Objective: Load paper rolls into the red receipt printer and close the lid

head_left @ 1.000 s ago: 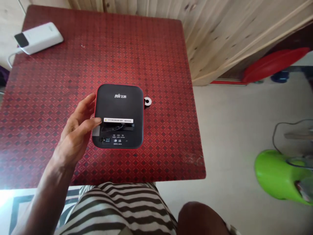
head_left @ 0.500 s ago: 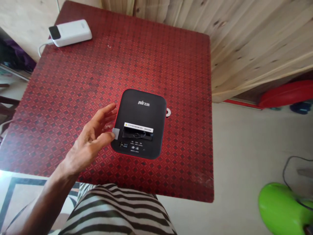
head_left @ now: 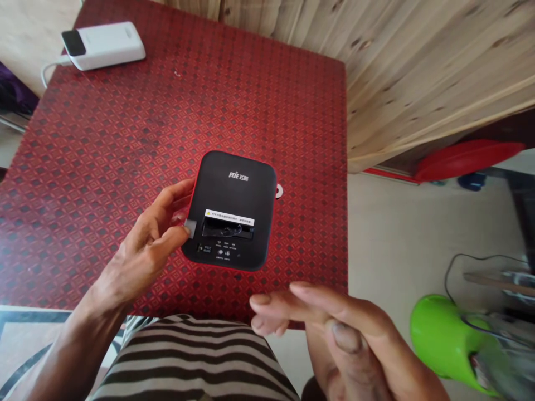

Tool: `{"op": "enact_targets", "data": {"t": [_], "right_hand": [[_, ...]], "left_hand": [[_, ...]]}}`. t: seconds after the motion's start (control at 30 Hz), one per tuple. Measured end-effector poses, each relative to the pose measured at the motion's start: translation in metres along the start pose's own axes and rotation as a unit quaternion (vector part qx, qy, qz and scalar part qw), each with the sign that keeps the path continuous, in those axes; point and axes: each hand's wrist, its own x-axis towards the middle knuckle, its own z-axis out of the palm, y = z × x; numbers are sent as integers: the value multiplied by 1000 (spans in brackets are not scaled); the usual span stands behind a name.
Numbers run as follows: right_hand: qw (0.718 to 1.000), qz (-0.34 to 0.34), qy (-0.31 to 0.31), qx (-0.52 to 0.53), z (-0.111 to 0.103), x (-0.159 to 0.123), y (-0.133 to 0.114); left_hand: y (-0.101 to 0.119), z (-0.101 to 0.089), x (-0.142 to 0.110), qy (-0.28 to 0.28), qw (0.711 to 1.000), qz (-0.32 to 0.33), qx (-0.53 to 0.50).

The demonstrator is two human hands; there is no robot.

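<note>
The right hand (head_left: 334, 328) has come up into view near the bottom since a moment ago, fingers held loosely apart and holding nothing. The left hand (head_left: 156, 242) is still at the left side of the flat black box with rounded corners (head_left: 229, 209), and its thumb and finger pinch a small grey tab (head_left: 190, 227) at the box's edge. The box lies on the red patterned worktop (head_left: 125, 139). A white power bank (head_left: 102, 44) sits at the far left corner.

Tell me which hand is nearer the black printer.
Left. The left hand touches the printer at its left edge; the right hand hovers apart, below it near the table's front edge.
</note>
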Motion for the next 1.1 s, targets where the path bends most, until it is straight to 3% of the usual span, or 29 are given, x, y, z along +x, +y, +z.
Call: {"op": "enact_targets", "data": {"t": [0.2,0.27,0.33,0.4,0.47,0.6,0.7,0.8,1.1], "right_hand": [[992,-55,83,-76,6,4,6],[986,-80,69,-129,1,15,9],[971,-128,10,-202,-5,34,14],[938,-208,-36,-277,-7,57,20],[899,-231,-93,-361,-1,81,25],[792,-149,-224,-548,34,119,24],[746,-127,-235,-609,57,133,17],[735,-115,-247,-621,64,138,14],[749,-102,-262,-599,54,138,17]], "left_hand": [[-3,1,1,8,1000,5,-1],[-3,0,1,13,1000,8,2],[-3,-4,1,14,1000,14,-3],[-4,-8,5,11,1000,18,-11],[-6,-13,13,21,999,30,-17],[-15,-17,36,80,992,91,-17],[-22,-15,48,96,989,110,-16],[-25,-10,49,89,991,98,3],[-22,-8,41,68,993,81,49]]}}
